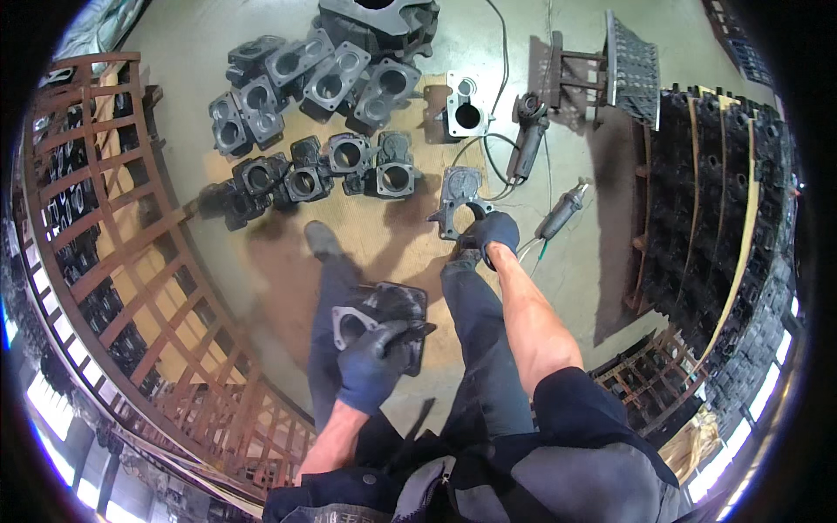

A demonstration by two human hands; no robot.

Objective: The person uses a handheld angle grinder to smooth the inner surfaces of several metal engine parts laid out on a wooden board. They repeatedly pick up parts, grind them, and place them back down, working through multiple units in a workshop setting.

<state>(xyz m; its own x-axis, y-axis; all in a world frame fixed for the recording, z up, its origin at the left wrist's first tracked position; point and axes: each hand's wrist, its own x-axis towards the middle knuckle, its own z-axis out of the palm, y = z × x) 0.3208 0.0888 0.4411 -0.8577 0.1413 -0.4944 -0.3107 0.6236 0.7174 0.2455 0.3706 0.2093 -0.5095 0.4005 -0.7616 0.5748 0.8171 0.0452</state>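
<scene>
My left hand, in a dark blue glove, is closed on a dark metal casting with a flanged round opening. That casting lies against my left leg. My right hand, gloved the same way, grips the lower right edge of a grey flanged casting with a large round hole, beside my right foot. The tips of my right fingers are partly hidden. Just beyond it lies a brighter machined casting with a square flange. Right of my right hand are a corded angle grinder and a slim hand grinder.
Several dark castings lie in rows on a cardboard sheet ahead of me, with a bigger casting behind them. A rusty metal cage stands at left, stacked black parts at right. A perforated metal stand is at far right.
</scene>
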